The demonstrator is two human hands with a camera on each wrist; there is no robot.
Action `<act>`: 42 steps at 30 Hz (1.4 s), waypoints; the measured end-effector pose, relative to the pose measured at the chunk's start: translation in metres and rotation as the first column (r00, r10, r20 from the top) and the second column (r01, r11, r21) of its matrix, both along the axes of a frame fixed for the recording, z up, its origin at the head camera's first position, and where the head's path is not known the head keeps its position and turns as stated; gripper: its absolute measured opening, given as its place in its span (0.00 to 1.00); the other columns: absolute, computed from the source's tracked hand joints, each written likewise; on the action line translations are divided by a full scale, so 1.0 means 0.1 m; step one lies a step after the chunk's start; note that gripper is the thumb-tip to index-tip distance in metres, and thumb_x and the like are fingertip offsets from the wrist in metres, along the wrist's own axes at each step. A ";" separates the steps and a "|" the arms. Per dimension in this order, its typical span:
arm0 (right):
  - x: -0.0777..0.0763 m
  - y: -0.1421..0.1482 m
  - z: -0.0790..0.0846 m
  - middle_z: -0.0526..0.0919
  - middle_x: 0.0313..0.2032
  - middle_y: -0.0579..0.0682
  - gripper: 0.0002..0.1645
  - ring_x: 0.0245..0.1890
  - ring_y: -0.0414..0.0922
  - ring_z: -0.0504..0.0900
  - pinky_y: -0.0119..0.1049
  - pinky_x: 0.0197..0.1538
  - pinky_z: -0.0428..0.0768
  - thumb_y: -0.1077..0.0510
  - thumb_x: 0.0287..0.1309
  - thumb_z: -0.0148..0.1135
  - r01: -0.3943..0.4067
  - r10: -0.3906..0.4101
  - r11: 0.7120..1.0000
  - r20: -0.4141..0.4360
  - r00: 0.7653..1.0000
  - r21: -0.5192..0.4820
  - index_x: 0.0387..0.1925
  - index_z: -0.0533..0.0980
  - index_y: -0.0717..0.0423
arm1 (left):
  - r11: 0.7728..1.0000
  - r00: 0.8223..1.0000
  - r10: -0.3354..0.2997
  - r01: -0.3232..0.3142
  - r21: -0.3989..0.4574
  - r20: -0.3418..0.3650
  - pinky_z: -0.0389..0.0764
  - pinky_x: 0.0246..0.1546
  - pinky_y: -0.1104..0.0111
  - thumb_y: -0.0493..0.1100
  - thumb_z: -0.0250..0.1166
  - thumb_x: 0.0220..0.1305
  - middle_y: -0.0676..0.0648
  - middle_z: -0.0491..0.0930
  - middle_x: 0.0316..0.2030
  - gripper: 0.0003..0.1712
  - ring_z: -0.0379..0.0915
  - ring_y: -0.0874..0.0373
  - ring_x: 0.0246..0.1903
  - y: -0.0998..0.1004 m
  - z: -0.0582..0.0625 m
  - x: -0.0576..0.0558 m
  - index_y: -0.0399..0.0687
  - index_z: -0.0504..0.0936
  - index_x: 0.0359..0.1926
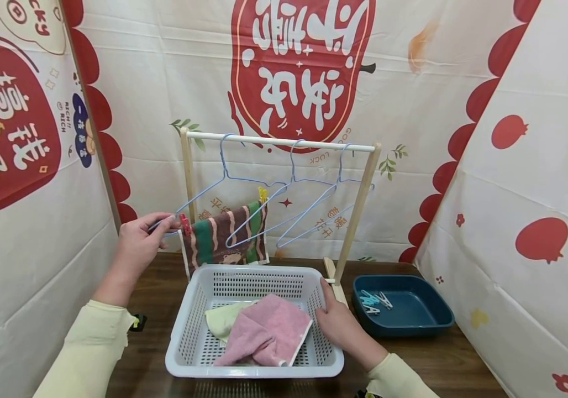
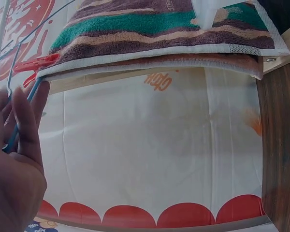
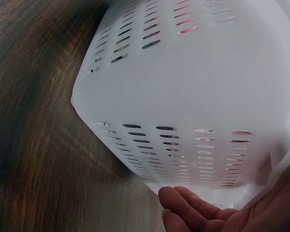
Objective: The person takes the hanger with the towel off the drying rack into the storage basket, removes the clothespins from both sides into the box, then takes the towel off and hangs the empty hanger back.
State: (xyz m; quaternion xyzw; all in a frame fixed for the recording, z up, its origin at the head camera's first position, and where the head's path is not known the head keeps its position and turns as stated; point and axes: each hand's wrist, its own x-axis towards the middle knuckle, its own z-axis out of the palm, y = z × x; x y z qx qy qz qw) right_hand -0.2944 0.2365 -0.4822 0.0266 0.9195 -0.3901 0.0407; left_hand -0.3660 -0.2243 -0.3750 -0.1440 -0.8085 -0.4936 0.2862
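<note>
My left hand [image 1: 142,237] grips the left corner of a blue wire clothes hanger [image 1: 199,194], which hooks over the rack's white bar. A striped brown and green towel [image 1: 224,237] hangs from that hanger. Beside my left fingers a red clothespin [image 1: 185,224] clamps one end of the towel; a yellow clothespin [image 1: 262,194] clamps the other. My right hand [image 1: 341,323] holds the right rim of a white plastic basket [image 1: 254,371], thumb at the rim and fingers outside the wall. Inside lie a pink towel [image 1: 271,329] and a pale green cloth [image 1: 224,319].
The wooden-legged drying rack [image 1: 358,215] stands behind the basket, with two bare blue hangers [image 1: 292,160] on its right half. To the right, a dark blue tub [image 1: 415,307] contains several clothespins [image 1: 371,299]. Printed cloth surrounds the dark wooden table [image 1: 150,331].
</note>
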 end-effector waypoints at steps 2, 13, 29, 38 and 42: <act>0.00 0.00 0.00 0.69 0.77 0.72 0.47 0.45 0.56 0.92 0.49 0.28 0.91 0.55 0.83 0.54 0.000 0.000 1.000 -0.002 1.000 -0.003 0.91 0.45 0.39 | 1.000 1.000 0.020 -0.020 0.004 0.001 0.83 0.28 0.73 0.47 0.71 0.80 0.38 0.92 0.45 0.16 0.81 0.58 0.28 0.02 0.01 0.01 0.44 0.91 0.60; 0.00 0.01 -0.01 0.69 0.77 0.71 0.47 0.45 0.57 0.92 0.50 0.27 0.91 0.55 0.83 0.54 -0.001 0.001 1.000 -0.002 1.000 -0.023 0.91 0.45 0.38 | 0.997 0.987 0.078 -0.080 -0.010 -0.138 0.79 0.48 0.84 0.40 0.73 0.77 0.40 0.93 0.42 0.10 0.81 0.82 0.39 0.07 -0.02 -0.05 0.38 0.92 0.51; 0.01 0.00 0.01 0.69 0.77 0.71 0.47 0.45 0.58 0.92 0.50 0.26 0.90 0.56 0.83 0.55 0.005 -0.005 0.999 0.008 1.000 -0.031 0.91 0.45 0.38 | 0.996 0.951 0.080 -0.089 -0.018 -0.297 0.79 0.45 0.86 0.31 0.75 0.72 0.37 0.92 0.38 0.05 0.79 0.88 0.39 0.09 0.03 -0.04 0.32 0.90 0.46; 0.01 0.02 0.00 0.69 0.78 0.71 0.47 0.45 0.57 0.92 0.50 0.27 0.91 0.56 0.83 0.54 -0.016 0.016 0.999 -0.011 1.000 -0.043 0.91 0.44 0.40 | 0.996 0.920 0.074 -0.089 -0.022 -0.385 0.79 0.45 0.86 0.29 0.75 0.71 0.38 0.92 0.36 0.04 0.79 0.87 0.39 0.09 0.05 -0.04 0.32 0.91 0.44; 0.01 0.02 -0.01 0.69 0.78 0.71 0.46 0.42 0.54 0.92 0.49 0.28 0.91 0.56 0.83 0.53 -0.034 0.032 0.999 -0.029 0.999 -0.041 0.91 0.44 0.43 | 0.996 0.901 0.079 -0.092 -0.009 -0.426 0.79 0.45 0.86 0.29 0.75 0.70 0.38 0.92 0.35 0.04 0.79 0.84 0.38 0.10 0.06 -0.04 0.32 0.91 0.44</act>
